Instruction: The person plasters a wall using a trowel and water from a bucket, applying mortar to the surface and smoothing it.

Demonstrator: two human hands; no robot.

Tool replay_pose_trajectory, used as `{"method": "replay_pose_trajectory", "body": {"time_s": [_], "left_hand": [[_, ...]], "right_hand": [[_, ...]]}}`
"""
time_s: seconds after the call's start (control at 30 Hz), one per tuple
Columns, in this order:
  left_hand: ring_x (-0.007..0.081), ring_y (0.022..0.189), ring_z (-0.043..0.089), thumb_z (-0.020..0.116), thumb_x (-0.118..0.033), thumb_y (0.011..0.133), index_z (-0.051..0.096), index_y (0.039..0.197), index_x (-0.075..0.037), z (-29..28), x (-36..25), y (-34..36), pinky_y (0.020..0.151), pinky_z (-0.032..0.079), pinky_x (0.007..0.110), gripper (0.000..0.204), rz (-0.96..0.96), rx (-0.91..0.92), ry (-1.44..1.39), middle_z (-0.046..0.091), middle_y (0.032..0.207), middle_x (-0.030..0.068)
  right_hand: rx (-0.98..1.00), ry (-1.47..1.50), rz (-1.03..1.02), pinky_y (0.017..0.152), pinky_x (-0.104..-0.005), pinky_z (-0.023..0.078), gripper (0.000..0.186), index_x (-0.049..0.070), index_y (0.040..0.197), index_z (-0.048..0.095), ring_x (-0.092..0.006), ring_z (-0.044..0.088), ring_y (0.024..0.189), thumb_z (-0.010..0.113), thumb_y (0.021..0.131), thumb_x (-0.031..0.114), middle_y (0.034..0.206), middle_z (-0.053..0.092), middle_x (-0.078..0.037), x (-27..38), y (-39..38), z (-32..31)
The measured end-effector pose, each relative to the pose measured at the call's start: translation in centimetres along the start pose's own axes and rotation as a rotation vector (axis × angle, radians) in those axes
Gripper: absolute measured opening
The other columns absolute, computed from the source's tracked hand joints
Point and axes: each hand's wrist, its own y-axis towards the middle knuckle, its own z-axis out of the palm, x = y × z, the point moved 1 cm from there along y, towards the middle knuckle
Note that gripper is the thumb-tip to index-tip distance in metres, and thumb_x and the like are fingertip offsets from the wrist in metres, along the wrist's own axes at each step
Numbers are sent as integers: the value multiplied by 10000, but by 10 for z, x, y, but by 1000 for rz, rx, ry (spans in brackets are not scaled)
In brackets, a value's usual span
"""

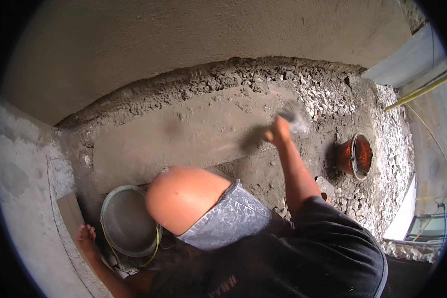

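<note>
Board [129,159] at frame centre, its left part lying open between wall [208,30] above and knee [184,196] below
Right hand [281,130] stretches to its right end, fingers closed round a blurred tool [289,113]; left hand [86,238] at lower left, fingers half curled, near a round bucket [129,187] of grey mix [129,218], its hold I cannot tell; board surface grey and gritty, jagged stones [328,99] at upper right, red bucket [344,156] at right
</note>
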Motion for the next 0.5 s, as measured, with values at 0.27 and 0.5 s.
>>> {"method": "replay_pose_trajectory", "body": {"time_s": [0.27,0.5], "left_hand": [[83,801,603,686,-371,985,668,1178,-107,-12,-19,-28,717,430,207,328,136,109,153,641,900,-18],[72,800,597,676,-383,990,662,1206,-105,-15,20,6,716,442,214,353,31,36,113,640,910,-30]], "right_hand": [[-20,603,811,510,-451,472,243,56,842,588,-249,607,628,489,946,252,689,568,-70,8,22,-1],[-361,996,1071,427,-366,402,181,151,772,471,-194,465,514,465,951,175,638,454,-34,-62,59,-2]]}}
